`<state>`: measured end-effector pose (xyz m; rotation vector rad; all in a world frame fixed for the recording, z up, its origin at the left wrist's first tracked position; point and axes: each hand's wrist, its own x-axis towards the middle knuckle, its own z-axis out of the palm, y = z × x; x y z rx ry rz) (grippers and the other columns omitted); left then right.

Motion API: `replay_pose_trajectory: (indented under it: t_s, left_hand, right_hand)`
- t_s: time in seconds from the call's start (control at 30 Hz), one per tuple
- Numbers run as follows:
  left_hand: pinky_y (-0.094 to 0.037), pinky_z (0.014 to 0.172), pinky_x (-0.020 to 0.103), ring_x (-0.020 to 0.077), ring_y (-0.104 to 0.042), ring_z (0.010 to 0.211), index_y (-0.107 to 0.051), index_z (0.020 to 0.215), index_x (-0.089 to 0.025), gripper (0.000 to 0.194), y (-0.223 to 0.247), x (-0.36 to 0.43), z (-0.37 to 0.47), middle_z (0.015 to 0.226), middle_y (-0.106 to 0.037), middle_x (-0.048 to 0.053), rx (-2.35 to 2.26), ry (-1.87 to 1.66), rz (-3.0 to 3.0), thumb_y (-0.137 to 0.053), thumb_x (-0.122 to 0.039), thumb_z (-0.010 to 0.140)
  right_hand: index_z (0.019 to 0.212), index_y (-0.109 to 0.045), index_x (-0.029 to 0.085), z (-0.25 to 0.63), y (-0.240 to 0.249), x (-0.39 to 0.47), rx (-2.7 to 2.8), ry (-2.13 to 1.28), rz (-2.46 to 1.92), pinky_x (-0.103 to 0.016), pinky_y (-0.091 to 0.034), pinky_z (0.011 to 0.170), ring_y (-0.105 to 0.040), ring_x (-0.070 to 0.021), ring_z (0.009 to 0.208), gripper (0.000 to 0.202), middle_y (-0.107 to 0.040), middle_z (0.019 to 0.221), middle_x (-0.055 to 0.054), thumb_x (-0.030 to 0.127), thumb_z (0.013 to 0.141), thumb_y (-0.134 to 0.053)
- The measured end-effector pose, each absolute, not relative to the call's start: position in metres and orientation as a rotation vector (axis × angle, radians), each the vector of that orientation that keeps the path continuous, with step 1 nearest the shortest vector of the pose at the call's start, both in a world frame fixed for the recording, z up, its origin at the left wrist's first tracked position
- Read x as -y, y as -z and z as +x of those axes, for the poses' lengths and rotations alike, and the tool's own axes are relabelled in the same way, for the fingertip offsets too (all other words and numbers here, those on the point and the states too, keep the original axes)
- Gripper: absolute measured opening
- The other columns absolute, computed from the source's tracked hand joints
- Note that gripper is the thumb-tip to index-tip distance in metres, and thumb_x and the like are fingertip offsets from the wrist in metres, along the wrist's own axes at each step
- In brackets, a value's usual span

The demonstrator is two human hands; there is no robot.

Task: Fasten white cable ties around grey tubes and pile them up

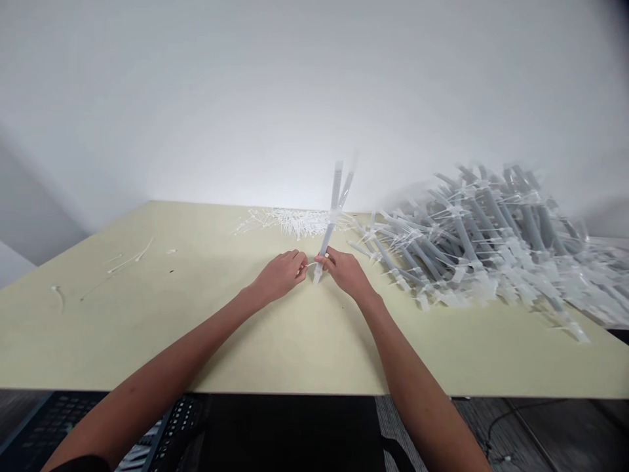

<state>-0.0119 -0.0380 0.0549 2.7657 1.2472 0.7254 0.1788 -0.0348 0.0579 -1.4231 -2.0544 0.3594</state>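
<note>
My right hand (348,272) is closed around the lower part of a grey tube in clear plastic wrapping (327,237). The tube stands up at a slight tilt, and a loose strip of the clear wrapping rises beside its upper end. A thin white cable tie (311,264) runs from the tube's lower end to my left hand (280,275), whose fingers are pinched on it. Whether the tie is looped fully around the wrapping is hidden by my right fingers.
Loose white cable ties (302,224) lie heaped near the wall. To the right spreads a large pile of wrapped grey tubes (472,242) with ties on them. A few single ties (130,262) lie at the left of the pale yellow table (196,347). Below its front edge is a dark crate (49,419).
</note>
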Motion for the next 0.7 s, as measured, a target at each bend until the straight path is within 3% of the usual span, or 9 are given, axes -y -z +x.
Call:
replay_pose_trajectory:
  t_s: [0.27, 0.53, 0.7]
  left_hand:
    - [-0.039, 0.072, 0.029, 0.016, -0.052, 0.08, -0.045, 0.09, -0.019, 0.015, -0.049, 0.046, -0.004, 0.086, -0.053, 0.003, -1.239, -0.765, 2.655, -0.038, -0.032, 0.088]
    - [-0.04, 0.072, 0.032, 0.018, -0.053, 0.081, -0.046, 0.09, -0.019, 0.034, -0.044, 0.056, 0.011, 0.086, -0.055, 0.004, -1.311, -0.855, 2.465, -0.047, -0.052, 0.08]
    - [-0.04, 0.066, 0.03, 0.0159, -0.053, 0.076, -0.046, 0.083, -0.02, 0.022, -0.045, 0.056, 0.014, 0.082, -0.057, 0.002, -1.337, -0.898, 2.293, -0.04, -0.041, 0.085]
  right_hand:
    - [0.078, -0.059, 0.021, 0.178, -0.061, 0.037, 2.002, -0.441, -1.432, -0.024, -0.036, 0.059, -0.052, -0.012, 0.048, 0.031, -0.061, 0.059, 0.001, 0.045, 0.085, -0.041]
    - [0.066, -0.052, 0.021, 0.174, -0.06, 0.039, 1.892, -0.568, -1.438, -0.023, -0.039, 0.057, -0.055, -0.0117, 0.046, 0.027, -0.059, 0.054, 0.002, 0.041, 0.082, -0.044]
    - [0.064, -0.05, 0.021, 0.17, -0.056, 0.038, 1.88, -0.549, -1.418, -0.024, -0.039, 0.057, -0.054, -0.0117, 0.045, 0.031, -0.058, 0.052, 0.002, 0.045, 0.082, -0.043]
